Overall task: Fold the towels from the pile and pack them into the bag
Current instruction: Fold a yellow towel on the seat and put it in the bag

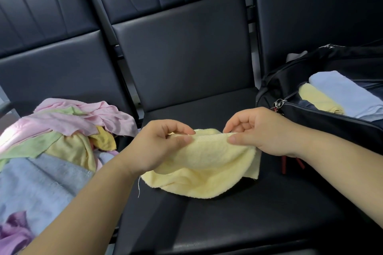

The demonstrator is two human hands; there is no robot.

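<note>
A pale yellow towel (203,170) hangs doubled over above the middle black seat. My left hand (159,145) pinches its upper edge on the left between thumb and fingers. My right hand (261,130) pinches the same edge on the right. The towel's lower part rests on the seat. A loose pile of towels (62,130) in pink, green, yellow, grey-blue and purple lies on the left seat. An open black bag (323,118) sits on the right seat, with a folded yellow towel (317,99) and a folded light blue towel (348,93) inside.
Three black padded seats (186,58) stand in a row with upright backs. A metal zipper pull (278,103) hangs at the bag's near left corner. Red straps (290,164) show under my right wrist beside the bag.
</note>
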